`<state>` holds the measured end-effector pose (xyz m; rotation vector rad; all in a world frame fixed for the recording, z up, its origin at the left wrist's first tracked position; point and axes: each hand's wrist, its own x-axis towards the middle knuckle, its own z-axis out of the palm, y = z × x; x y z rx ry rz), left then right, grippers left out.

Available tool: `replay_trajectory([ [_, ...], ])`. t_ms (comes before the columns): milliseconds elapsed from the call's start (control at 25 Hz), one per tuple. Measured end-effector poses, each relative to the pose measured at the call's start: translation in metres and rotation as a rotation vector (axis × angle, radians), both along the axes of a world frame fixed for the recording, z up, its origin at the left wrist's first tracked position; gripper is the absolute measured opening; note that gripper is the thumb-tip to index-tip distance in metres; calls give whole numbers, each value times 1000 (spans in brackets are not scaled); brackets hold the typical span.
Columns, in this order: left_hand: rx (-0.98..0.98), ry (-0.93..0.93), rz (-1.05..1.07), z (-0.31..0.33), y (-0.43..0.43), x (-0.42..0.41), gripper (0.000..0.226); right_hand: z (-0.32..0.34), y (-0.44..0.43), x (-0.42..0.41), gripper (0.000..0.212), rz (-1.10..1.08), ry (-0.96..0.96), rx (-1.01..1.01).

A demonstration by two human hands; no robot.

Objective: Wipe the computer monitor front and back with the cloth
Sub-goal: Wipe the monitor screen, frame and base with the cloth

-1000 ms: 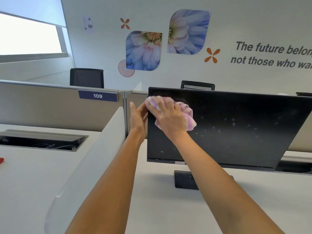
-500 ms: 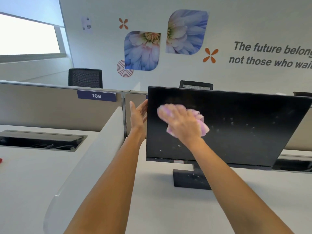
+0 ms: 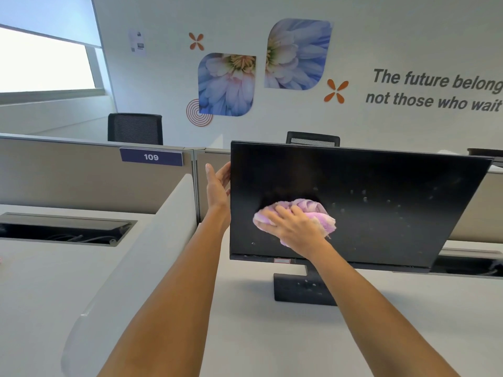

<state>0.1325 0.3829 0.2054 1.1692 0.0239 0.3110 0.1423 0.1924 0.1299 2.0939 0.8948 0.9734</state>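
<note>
White desk (image 3: 272,344) and beige partitions (image 3: 68,183) fill an office bay under a wall of flower prints. On the desk stands the black monitor (image 3: 394,227), tilted back on its stand (image 3: 296,291). The left hand (image 3: 217,186) lies with straight fingers against the screen's left edge, bracing it and gripping nothing. The right hand (image 3: 295,227) presses the bunched pink cloth (image 3: 313,209) onto the lower left of the screen, fingers curled loosely over it. Pale specks (image 3: 364,199) dot the glass to the right of the cloth, and one or two sit near the bottom left corner, so the front looks only partly done; the back cannot be seen. To do this pass well, the person should use light, even pressure, work in overlapping strokes towards the specks, brace the edge firmly so the panel does not rock on its stand, and turn the cloth to a fresh face once it soils
</note>
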Motion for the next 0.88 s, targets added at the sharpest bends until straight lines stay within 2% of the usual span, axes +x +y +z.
replay_trajectory([
  [40, 5, 4, 6, 0, -1, 0, 62, 1, -10, -1, 77, -9, 17, -27],
  [120, 4, 9, 11, -1, -3, 1, 59, 17, -23, 0, 77, -82, -51, 72],
  [240, -6, 13, 14, -3, -11, 4, 56, 63, -35, 2, 70, -165, -244, 503],
  [320, 23, 22, 30, -7, -18, 6, 61, 85, -39, 4, 65, -146, -235, 759],
  [360, 45, 29, 50, -8, -21, 6, 63, 87, -36, 4, 65, -147, -224, 791],
  [400, 67, 36, 79, -8, -25, 4, 64, 83, -33, 4, 66, -161, -239, 745],
  [480, 109, 17, 144, -5, -31, 2, 56, 57, -26, 4, 71, -164, -248, 525],
  [600, 256, 4, 252, 7, -41, -3, 46, 4, -48, 2, 82, -48, -58, 161],
  [680, 361, 1, 355, 13, -46, -5, 45, -6, -72, -2, 84, 0, -18, 21],
  [760, 556, -3, 481, 18, -53, -6, 47, 8, -90, -4, 81, -30, -59, 43],
  [880, 914, -201, 621, 31, -77, -4, 47, 55, -105, 1, 68, -131, -249, 320],
])
